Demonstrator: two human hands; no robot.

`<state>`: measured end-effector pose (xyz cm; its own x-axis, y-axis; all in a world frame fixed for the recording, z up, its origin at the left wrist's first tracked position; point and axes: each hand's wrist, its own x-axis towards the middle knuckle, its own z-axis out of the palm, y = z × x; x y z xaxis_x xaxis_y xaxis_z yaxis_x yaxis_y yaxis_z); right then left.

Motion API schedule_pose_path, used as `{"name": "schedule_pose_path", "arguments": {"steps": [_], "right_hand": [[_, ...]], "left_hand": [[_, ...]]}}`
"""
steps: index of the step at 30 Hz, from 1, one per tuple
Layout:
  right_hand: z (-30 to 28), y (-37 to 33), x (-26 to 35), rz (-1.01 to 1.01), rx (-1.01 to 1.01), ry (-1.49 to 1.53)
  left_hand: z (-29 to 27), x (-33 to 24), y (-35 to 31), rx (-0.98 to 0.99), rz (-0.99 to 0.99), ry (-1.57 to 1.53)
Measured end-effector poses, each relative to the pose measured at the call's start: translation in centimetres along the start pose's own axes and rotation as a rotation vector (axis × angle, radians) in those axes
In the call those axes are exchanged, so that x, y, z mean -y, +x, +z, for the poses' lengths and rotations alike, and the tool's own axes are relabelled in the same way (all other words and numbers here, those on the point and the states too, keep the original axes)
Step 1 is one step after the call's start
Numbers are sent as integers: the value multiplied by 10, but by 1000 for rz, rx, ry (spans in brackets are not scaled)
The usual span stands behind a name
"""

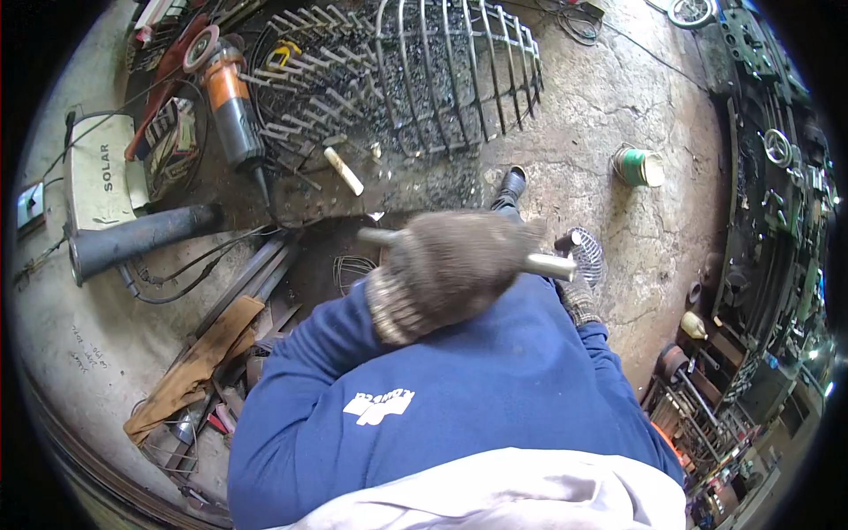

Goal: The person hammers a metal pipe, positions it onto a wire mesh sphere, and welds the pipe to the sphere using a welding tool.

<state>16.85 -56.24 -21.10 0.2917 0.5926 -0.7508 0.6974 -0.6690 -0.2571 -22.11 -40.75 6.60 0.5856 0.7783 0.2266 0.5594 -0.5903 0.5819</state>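
Note:
My left hand [464, 265], in a dark brown knitted work glove, is raised in front of my chest and looks smeared by motion. Its fingers are closed round a grey metal rod [551, 266], which sticks out on both sides of the fist. Just beyond the rod's right end, lower down, is my right hand [579, 291] in a similar glove. Most of it is hidden behind the rod and my left hand, so its fingers cannot be made out. A short dark cylindrical end [568, 240] shows beside it; what it belongs to is unclear.
A curved metal-bar grate [446, 75] lies ahead, beside rows of short rods [309, 84]. An orange-and-black angle grinder [231, 106] rests left of them, near a white stick [344, 171]. A pale machine case [106, 168] and large pipe [146, 238] stand left; a green-banded spool [638, 166], right.

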Motion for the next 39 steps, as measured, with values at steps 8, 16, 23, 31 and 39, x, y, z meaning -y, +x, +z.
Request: {"name": "schedule_pose_path", "arguments": {"steps": [8,16,23,31,39], "right_hand": [[-86,139,38,-66,223,-228],[-147,285,51,75,506,-169],[-155,302,98,195,531,-119],[-128,283,78,145,492,-121],[-108,204,100,255,319,257]], "left_hand": [[-20,54,31,-552,-767,133],[-13,44,59,-540,-1290,288],[-31,36,87,-399,-1517,214],[-37,40,75,-318,-1376,273],[-29,60,48,-419,-890,273]]}}
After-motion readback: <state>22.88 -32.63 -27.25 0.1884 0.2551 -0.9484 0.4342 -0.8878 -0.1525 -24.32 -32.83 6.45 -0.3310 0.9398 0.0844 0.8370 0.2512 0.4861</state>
